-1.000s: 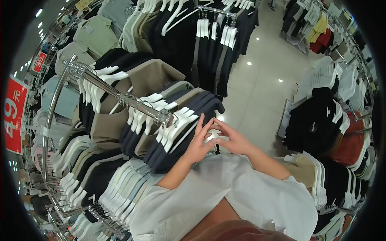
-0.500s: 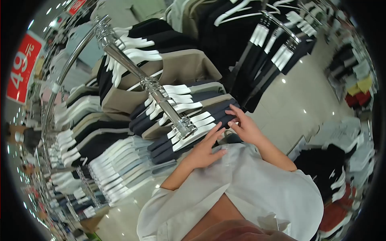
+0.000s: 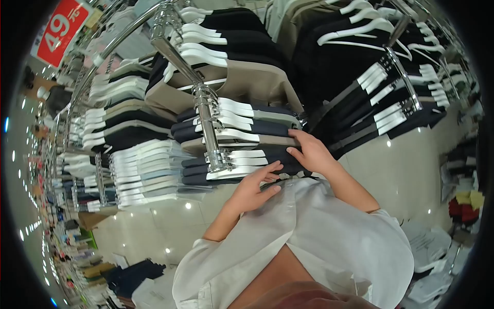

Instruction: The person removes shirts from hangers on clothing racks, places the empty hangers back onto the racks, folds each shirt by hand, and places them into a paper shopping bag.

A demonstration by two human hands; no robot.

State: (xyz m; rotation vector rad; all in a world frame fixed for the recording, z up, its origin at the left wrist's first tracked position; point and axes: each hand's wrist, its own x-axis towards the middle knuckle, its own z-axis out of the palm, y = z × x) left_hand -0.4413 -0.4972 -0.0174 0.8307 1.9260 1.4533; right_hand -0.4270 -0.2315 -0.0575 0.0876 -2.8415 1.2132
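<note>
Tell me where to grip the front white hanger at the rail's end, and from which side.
Probably best by the bare white middle of the front hanger, with the left hand, coming from the body side: that face looks open, while other hangers crowd behind and cloth covers its ends.

chrome rail (image 3: 177, 59) | carries: white hangers (image 3: 236, 135) | on hangers: dark garments (image 3: 272, 126), brown garment (image 3: 257, 78)

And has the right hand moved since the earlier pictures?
Yes: judged against the chrome rail, the right hand has moved forward, away from the person's body, and is now at the dark garments.
</note>
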